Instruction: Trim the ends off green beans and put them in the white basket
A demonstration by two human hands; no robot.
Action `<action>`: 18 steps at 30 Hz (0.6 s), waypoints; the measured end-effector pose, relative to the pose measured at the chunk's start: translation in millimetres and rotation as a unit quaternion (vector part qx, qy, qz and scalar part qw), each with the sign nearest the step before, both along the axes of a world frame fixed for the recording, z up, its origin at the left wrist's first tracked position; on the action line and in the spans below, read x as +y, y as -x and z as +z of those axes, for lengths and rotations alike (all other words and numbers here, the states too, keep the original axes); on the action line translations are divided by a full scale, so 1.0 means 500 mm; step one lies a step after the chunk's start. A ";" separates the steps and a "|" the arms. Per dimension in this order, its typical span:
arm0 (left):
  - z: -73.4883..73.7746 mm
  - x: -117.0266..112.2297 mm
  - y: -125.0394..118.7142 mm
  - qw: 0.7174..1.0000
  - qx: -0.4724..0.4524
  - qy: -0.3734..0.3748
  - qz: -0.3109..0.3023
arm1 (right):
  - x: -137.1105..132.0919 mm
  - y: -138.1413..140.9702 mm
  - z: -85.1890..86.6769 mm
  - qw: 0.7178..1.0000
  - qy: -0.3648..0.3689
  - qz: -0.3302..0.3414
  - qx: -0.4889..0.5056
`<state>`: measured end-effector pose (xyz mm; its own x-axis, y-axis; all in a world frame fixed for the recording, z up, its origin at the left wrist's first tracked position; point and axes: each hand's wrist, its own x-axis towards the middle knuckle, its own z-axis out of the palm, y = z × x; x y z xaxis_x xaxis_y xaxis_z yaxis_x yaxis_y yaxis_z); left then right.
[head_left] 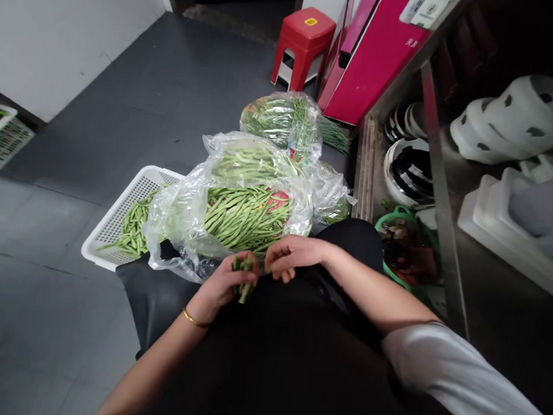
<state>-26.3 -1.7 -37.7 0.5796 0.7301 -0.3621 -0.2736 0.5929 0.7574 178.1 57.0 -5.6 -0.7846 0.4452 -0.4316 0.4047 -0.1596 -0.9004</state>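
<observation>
My left hand is closed around a few green bean pieces, their ends poking out between thumb and fingers. Close beside it on the right, my right hand has its fingers curled in; whether anything is between them is hidden. Just beyond both hands lies an opened clear plastic bag full of long green beans. Something red shows among the beans. A white perforated basket on the left holds more green beans, partly covered by the bag.
Farther off are a bag of green vegetables and a red stool. To the right, a metal shelf holds white containers, with a green basket below. Another basket stands at far left on the grey floor.
</observation>
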 end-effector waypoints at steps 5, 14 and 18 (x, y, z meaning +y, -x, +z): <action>-0.002 0.001 0.010 0.987 -0.124 0.092 0.044 | 0.104 -0.002 -0.043 0.839 -0.400 -0.014 -0.369; 0.025 -0.013 -0.021 0.988 -0.044 0.117 0.089 | 0.062 -0.011 -0.017 0.842 -0.453 -0.171 -0.237; 0.026 -0.005 -0.044 0.982 -0.024 0.153 0.112 | -0.064 0.009 -0.014 0.909 -0.261 -0.324 0.007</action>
